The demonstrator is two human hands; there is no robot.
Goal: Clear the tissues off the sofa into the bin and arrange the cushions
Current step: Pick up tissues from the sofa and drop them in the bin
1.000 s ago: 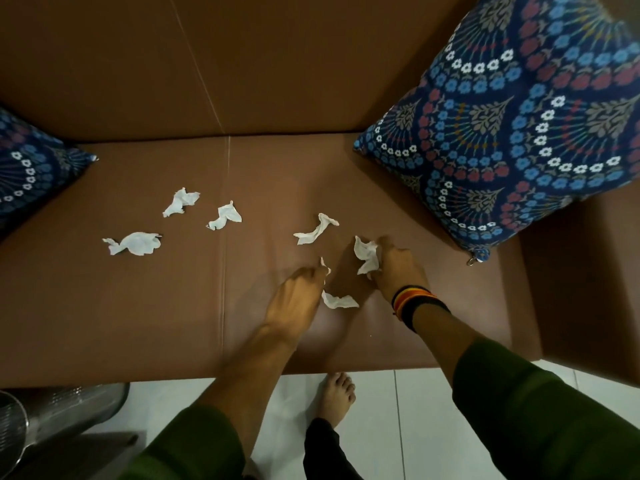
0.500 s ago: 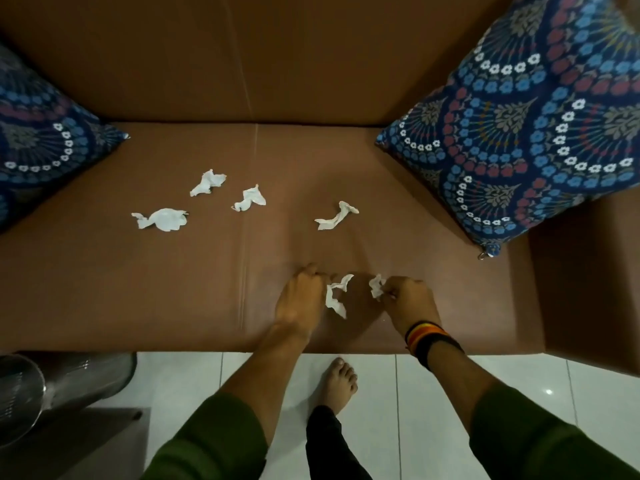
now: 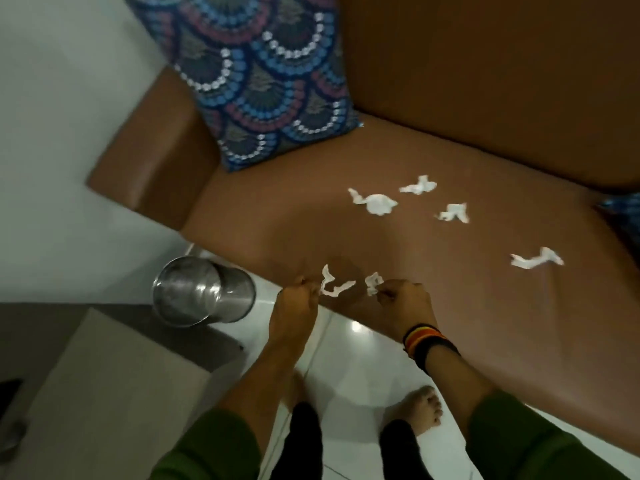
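White floor tiles (image 3: 360, 362) and a brown sofa (image 3: 450, 140) fill the view. Far left of the sofa, a shiny metal bin (image 3: 201, 292) stands on the floor with its mouth open. Just past it, a blue patterned cushion (image 3: 263, 81) leans in the sofa's left corner.

Near the sofa's front edge, the left hand (image 3: 294, 306) is closed and pinches a long twisted tissue (image 3: 334, 285). Beside it the right hand (image 3: 405, 303), with a striped band (image 3: 426, 341) at the wrist, pinches a small tissue scrap (image 3: 373, 283).

Four more tissues lie on the sofa seat, farther back and to the right: a fat crumpled tissue (image 3: 375, 202), a thin one (image 3: 419, 186), a blurry one (image 3: 453, 213) and a long one (image 3: 536, 260). A corner of a second cushion (image 3: 623, 209) peeks in at the sofa's right end.

Tissues are probably very light, soft and easy to tear. A gentle pinch on the thick crumpled middle should lift each one. They may float, so drop them low over the bin.
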